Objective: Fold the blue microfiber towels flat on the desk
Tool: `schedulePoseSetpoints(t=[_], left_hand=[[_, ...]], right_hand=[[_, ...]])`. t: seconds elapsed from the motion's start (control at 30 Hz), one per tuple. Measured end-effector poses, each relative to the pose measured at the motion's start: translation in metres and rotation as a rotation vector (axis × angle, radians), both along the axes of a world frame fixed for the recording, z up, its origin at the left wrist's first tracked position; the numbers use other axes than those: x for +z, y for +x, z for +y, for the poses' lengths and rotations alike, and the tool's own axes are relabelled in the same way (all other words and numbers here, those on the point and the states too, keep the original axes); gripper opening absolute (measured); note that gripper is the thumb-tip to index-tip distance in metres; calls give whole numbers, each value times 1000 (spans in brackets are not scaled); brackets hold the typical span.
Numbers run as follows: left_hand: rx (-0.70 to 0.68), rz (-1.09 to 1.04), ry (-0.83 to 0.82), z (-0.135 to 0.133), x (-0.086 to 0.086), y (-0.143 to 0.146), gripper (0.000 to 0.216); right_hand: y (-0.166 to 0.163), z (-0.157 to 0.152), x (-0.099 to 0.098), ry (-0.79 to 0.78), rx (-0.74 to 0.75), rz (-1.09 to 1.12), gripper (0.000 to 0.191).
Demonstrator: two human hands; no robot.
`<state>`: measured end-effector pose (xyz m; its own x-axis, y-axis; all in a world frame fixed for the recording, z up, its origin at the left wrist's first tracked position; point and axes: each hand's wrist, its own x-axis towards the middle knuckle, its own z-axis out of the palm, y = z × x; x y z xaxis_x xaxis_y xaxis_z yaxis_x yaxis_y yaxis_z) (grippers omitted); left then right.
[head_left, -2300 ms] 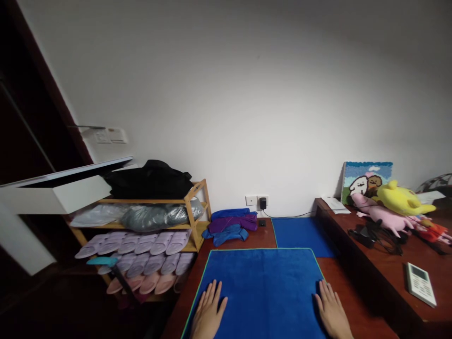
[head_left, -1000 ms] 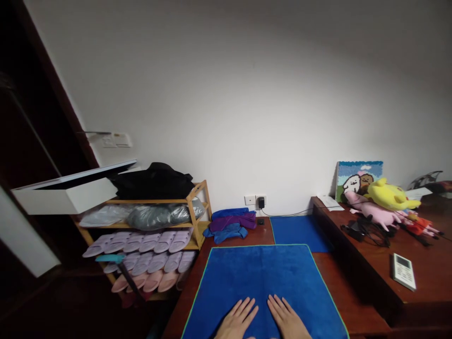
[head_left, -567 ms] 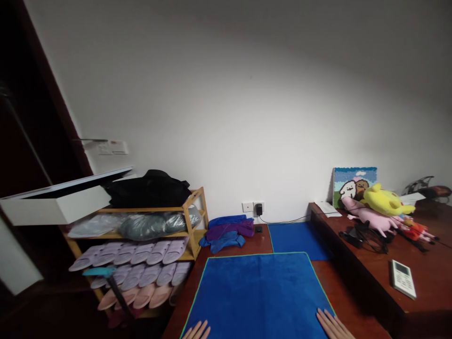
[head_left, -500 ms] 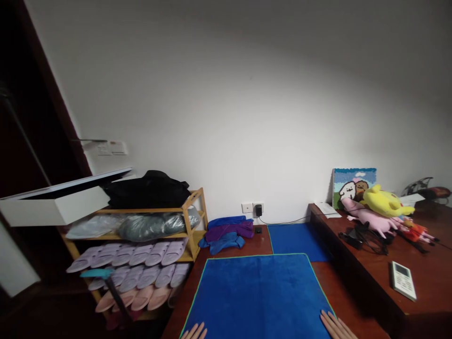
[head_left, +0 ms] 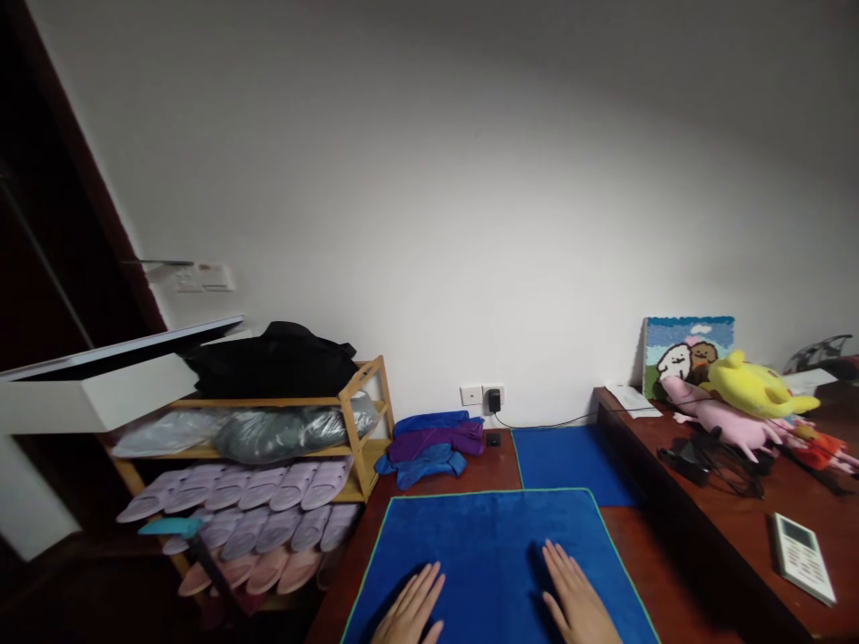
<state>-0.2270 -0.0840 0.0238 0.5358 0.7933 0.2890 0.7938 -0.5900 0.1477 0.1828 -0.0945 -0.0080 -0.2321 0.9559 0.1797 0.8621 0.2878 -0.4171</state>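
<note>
Left hand (head_left: 409, 608) and right hand (head_left: 578, 599) have come inward from the side borders of the green-edged blue towel (head_left: 493, 563).
Left fingers are extended and slightly apart, grasping nothing; the right fingers are likewise straight and empty, though whether either palm presses down or hovers is hard to tell from above. A dragging palm could ruck the fabric or slide it askew on the reddish-brown wooden table (head_left: 648, 541). Spread flat there, the towel looks plush and deep blue, with a faint crease down its middle; its near edge is out of view.
</note>
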Motion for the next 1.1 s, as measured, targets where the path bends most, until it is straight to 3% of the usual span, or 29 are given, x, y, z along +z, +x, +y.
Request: schedulePoseSetpoints(t=[0.17,0.23,0.33,0.5,0.7,0.77,0.83,0.9,0.97,1.1], left_hand=[[79,-63,-1,78,-17,86,52],[79,-52,-18,110,-25,99,51],[134,2,-73,150,-30,90,53],[370,105,-163,190,-36,20,61],[525,156,-172,200,-48,-67,71],[535,147,-159,198,-46,-82,70],[530,131,-93,192,-42,-78,65],[509,84,5,179,-38,-52,57],[453,6,77,162,-37,-6,54],[160,-79,27,136,-43,95,51]], right_hand=[[-83,84,19,-60,0,48,66],[-97,112,15,-77,-11,49,67],[-100,142,2,-95,-31,42,68],[-50,158,-25,-89,-203,-15,70],[75,152,-43,-33,-407,-86,67],[104,148,-42,-8,-443,-89,64],[109,143,-38,22,-461,-68,65],[84,136,-31,76,-451,-21,68],[32,126,-23,129,-390,43,70],[-88,115,-7,44,-54,92,62]])
